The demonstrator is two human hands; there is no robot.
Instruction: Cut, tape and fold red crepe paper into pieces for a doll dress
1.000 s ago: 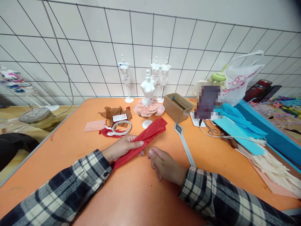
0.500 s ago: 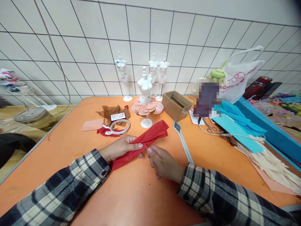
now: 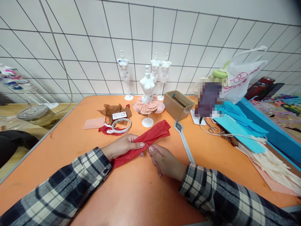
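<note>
A folded strip of red crepe paper (image 3: 154,132) slants across the middle, above the orange table (image 3: 131,194). My left hand (image 3: 127,146) is closed around it, thumb on top and fingertips showing below. Between the thumb and forefinger of my right hand (image 3: 162,160) is a thin needle (image 3: 147,145), its tip at the strip's lower edge beside my left thumb. Whether the tip has gone through the paper I cannot tell. Just beyond the strip stands a small white dress-form mannequin (image 3: 147,84) wearing a ruffled pink paper skirt (image 3: 146,106).
Behind are several smaller mannequins (image 3: 125,72) and a cardboard box (image 3: 177,108). Left of centre lie a tape roll (image 3: 129,125), brown paper (image 3: 107,110) and a small labelled box (image 3: 119,115). To the right are scissors (image 3: 213,128), blue paper (image 3: 244,128) and a cable (image 3: 228,135).
The whole view has shifted slightly to the right. Both hands keep their hold, and the needle stays at the red paper with little visible movement.
</note>
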